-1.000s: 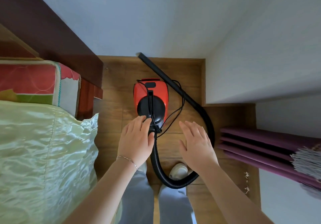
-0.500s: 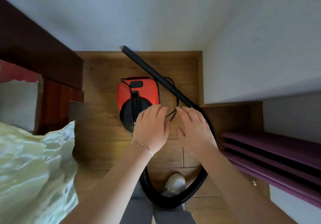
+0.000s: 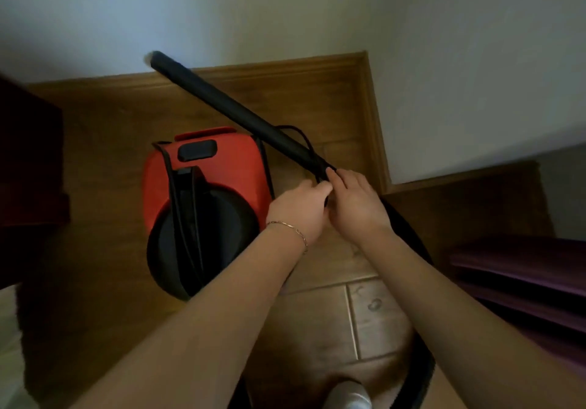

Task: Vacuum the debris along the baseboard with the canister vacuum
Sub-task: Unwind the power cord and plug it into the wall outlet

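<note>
A red and black canister vacuum (image 3: 218, 170) sits on the wooden floor near the wooden baseboard (image 3: 285, 67). Its black wand (image 3: 228, 104) leans diagonally, tip against the wall at the upper left. A thin black power cord (image 3: 295, 129) loops around the wand's lower end. My left hand (image 3: 301, 209) pinches the cord where it wraps the wand. Touching it, my right hand (image 3: 355, 202) closes over the wand's lower end. The black hose (image 3: 425, 370) curves from under my right arm to the bottom edge. I see no clear debris.
Dark wooden furniture (image 3: 28, 155) stands at the left. Purple folded mats (image 3: 523, 269) lie at the right. A wall corner with baseboard (image 3: 372, 123) juts in at the right. My shoe (image 3: 348, 396) is at the bottom, inside the hose loop.
Both hands moved from above the canister up and right to the wand's lower end and closed there. The view swung right and closer; the bed left the frame.
</note>
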The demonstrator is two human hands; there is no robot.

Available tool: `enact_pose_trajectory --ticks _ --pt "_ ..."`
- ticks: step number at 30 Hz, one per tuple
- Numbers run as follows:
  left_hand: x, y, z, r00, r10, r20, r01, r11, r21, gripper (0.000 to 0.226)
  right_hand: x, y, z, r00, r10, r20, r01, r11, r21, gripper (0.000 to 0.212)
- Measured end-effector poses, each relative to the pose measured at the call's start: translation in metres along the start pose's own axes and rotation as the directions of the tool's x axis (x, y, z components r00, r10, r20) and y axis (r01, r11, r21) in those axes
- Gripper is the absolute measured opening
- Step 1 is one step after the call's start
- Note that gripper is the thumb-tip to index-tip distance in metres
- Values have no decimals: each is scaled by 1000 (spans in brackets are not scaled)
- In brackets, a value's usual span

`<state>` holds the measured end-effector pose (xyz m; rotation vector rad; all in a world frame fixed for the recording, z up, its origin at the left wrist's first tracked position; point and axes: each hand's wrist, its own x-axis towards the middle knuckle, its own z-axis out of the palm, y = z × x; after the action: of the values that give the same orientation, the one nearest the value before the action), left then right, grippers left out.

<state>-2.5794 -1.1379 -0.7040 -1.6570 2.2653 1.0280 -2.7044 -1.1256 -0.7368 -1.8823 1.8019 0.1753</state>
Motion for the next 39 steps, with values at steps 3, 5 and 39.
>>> enact_pose_trajectory --ticks 3,5,39 --pt "11 -4 1 998 2 60 -7 997 83 34 22 8 18 999 35 21 -34 998 -54 68" --pt "15 -4 -2 1000 -5 23 2 989 146 26 33 12 25 996 80 39 -77 994 -81 71" --pt "-92 -45 -128 790 -471 -394 471 876 -102 45 -144 47 -1 903 424 72 -405 895 -184 56"
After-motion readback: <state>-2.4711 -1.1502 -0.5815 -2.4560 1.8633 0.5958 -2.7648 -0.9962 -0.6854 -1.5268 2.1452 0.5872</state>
